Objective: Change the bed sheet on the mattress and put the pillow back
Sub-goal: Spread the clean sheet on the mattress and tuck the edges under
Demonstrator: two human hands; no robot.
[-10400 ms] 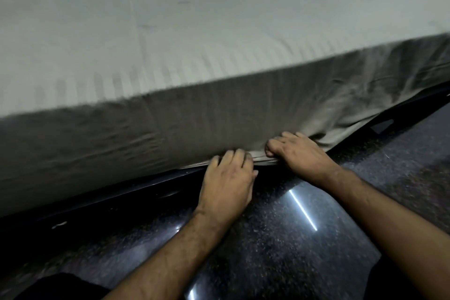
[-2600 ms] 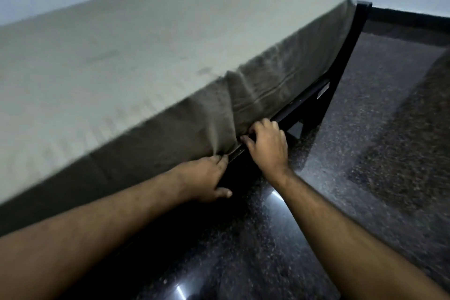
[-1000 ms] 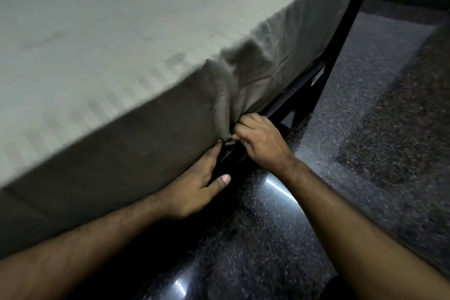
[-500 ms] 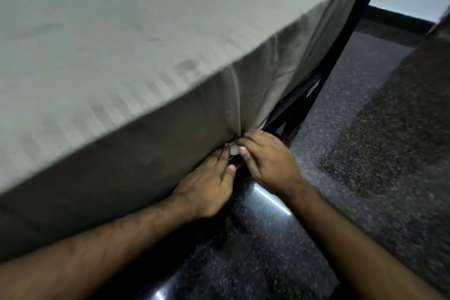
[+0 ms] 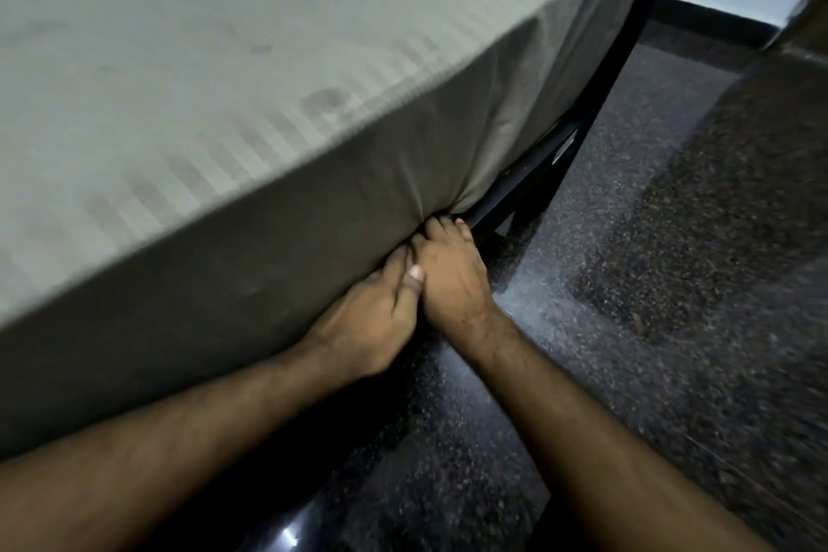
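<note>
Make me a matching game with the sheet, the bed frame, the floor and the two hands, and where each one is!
Things:
1. sheet
2. bed frame
3. floor
4. left hand and right hand

Places or looks:
A. dark and speckled, with a shiny glint
B. side by side at the bottom corner of the mattress
C. pale, with faint stripes, spread over the mattress
D. black, showing under the mattress

Pairs: 1-C, 2-D, 3-A, 4-B

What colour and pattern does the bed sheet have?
Greyish beige bed sheet with faint tone-on-tone stripes, seen in the head view.
</note>
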